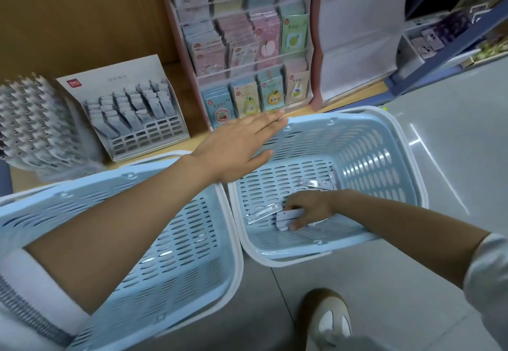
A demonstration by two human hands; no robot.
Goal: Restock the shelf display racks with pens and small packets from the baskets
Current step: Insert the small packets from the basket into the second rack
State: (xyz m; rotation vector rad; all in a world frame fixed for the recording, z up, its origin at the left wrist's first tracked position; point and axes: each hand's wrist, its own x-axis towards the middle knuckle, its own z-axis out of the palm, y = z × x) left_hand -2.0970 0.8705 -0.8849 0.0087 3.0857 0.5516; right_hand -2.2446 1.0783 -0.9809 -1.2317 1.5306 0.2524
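Head view: the left basket [176, 254] and the right basket [365, 152], both pale blue with slotted walls and white rims, stand side by side on the grey floor [453, 174], rims almost touching, right in front of a low wooden shelf [354, 96]; the right hand [309, 207] is down inside the right basket, close to its bottom, fingers and thumb curled round a small white packet [288, 215]; loose packets [264, 213] of the same kind lie flat on the basket bottom just beside that hand, and a few more lie a little further back; the left hand [236, 147] reaches forward over the left basket, palm down, fingers straight and close together, thumb spread to the side, holding nothing; its fingertips lie over the far left corner of the right basket, in line with the bottom row of the clear rack [247, 56], and the blur hides whether they touch anything; that rack stands on the shelf with pastel packets upright in tiered rows; to its left sits a grey display box [137, 119] with slim grey packets standing in its rear slots; at the far left is a pen stand [30, 119], closely packed and blurred; a brown and white shoe [330, 320] rests on the floor near the right basket; pale sleeves cover both upper forearms
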